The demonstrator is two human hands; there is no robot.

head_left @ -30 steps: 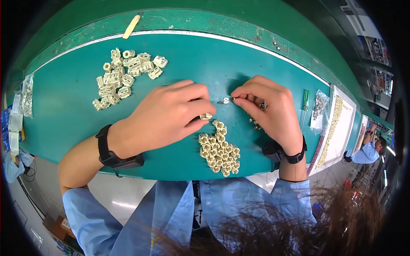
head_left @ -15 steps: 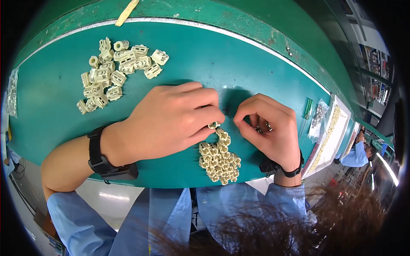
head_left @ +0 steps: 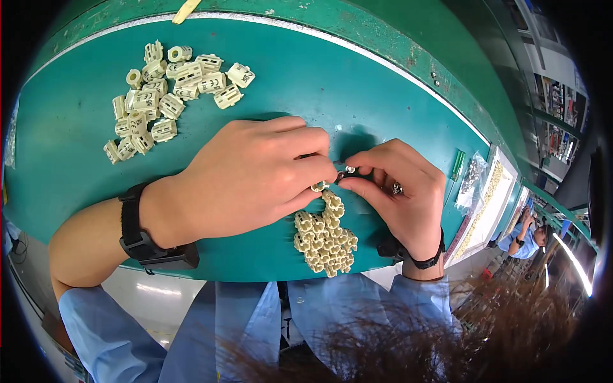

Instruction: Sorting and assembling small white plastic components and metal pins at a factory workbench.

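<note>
My left hand (head_left: 268, 172) is closed, pinching a cream plastic piece (head_left: 320, 186) whose end shows below the fingertips. Facing it, my right hand (head_left: 399, 185) pinches a small shiny metal part (head_left: 350, 170) between thumb and forefinger; its exact kind is too small to tell. More small metal parts (head_left: 397, 188) are tucked under the curled fingers of that hand. A cluster of cream plastic pieces (head_left: 327, 242) stands packed together on the green mat just below my hands, the top one near the held piece. My left fingers hide most of what they grip.
Loose cream plastic cylinders (head_left: 153, 96) lie in a pile at the far left. To the right are a green-handled screwdriver (head_left: 458, 165), a clear bag of small parts (head_left: 473, 180) and a white tray (head_left: 488, 217). A yellowish strip (head_left: 186, 11) rests at the back edge.
My right thumb and forefinger have moved left to the left fingertips, bringing a small metal part into sight. The left hand keeps its hold on the cream plastic piece.
</note>
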